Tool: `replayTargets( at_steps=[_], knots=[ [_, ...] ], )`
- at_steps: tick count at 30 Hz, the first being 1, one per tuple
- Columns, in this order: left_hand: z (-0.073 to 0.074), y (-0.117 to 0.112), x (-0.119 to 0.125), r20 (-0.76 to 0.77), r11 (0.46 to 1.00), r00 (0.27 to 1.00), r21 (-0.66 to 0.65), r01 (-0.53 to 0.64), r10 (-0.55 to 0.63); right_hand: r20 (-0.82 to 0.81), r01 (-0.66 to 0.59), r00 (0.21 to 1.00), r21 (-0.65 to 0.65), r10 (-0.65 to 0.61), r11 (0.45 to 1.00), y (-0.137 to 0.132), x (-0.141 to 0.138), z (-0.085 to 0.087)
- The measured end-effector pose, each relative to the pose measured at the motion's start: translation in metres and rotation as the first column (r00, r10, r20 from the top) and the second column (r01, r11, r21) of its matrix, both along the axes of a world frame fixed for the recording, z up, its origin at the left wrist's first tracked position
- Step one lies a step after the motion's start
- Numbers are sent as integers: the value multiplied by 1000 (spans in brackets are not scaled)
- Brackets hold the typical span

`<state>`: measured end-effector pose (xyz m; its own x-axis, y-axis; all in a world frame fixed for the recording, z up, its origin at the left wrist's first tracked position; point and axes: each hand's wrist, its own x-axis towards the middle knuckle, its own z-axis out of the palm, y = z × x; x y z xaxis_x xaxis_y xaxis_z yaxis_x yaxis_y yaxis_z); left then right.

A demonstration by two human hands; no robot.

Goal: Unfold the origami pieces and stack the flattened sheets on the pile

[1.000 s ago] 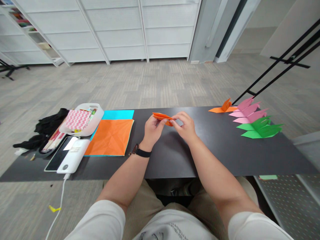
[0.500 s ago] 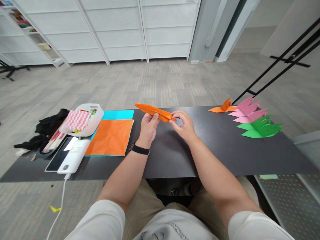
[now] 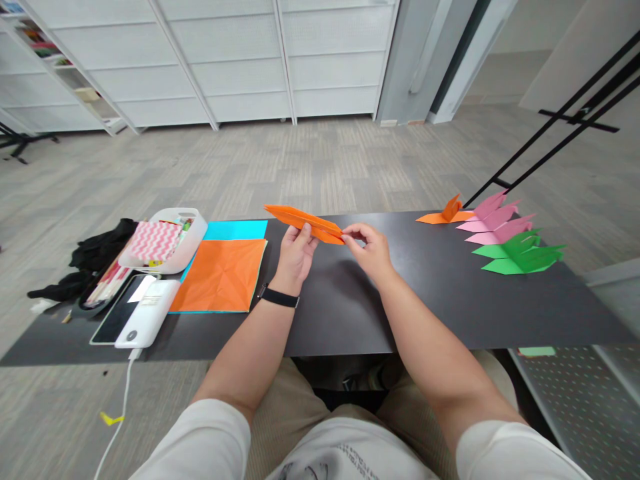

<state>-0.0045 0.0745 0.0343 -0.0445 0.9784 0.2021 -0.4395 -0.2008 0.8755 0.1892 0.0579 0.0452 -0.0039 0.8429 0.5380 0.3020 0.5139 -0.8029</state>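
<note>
Pinching a folded orange strip (image 3: 324, 229) between them, the two hands work to the right of the orange sheet (image 3: 220, 277), which lies on the dark tabletop (image 3: 430, 300). The strip is raised, long and narrow, tilted so that its pointed left end sits higher than its right end. The left hand (image 3: 296, 259), nearer the sheet, has its thumb laid on the strip and its other fingers curled behind and below, closed on it around the middle. The right hand (image 3: 369, 252), farther from the sheet, nips the strip's right tip between thumb and fingers, with only the paper in the gap. A black band (image 3: 280, 297) circles the left wrist, just right of the sheet. Blue paper (image 3: 237, 230) shows beyond the sheet's far edge and along its left side. Left of the sheet stand a white basket (image 3: 200, 241), a white device (image 3: 147, 313) with a cable (image 3: 125, 393), and a black cloth (image 3: 103, 247). Well to the right of the sheet, folded birds sit in a row: an orange bird (image 3: 447, 215), then pink birds (image 3: 493, 225) and green birds (image 3: 523, 257).
</note>
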Motion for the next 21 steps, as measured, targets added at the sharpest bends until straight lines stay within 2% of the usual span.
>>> replayTargets(
  at_steps=[4, 8, 14, 17, 21],
  knots=[
    [2, -2, 2, 23, 999, 999, -36, -28, 29, -51, -35, 998, -57, 33, 998, 4, 2, -9],
    [6, -7, 6, 26, 999, 999, -32, -19, 20, 9, -71, 997, -42, 72, 997, 4, 2, -10],
    [8, -15, 15, -109, 1000, 994, 9, 23, -22, 49, -82, 995, -90, 87, 993, -3, -2, 1],
    [8, -16, 16, -127, 999, 991, 27, 33, -29, 55, -62, 996, -116, 69, 991, -5, -2, 4],
    [8, -17, 14, -217, 997, 975, 47, 64, -52, 34, -122, 991, -112, 127, 986, -3, -3, 2]
  ],
)
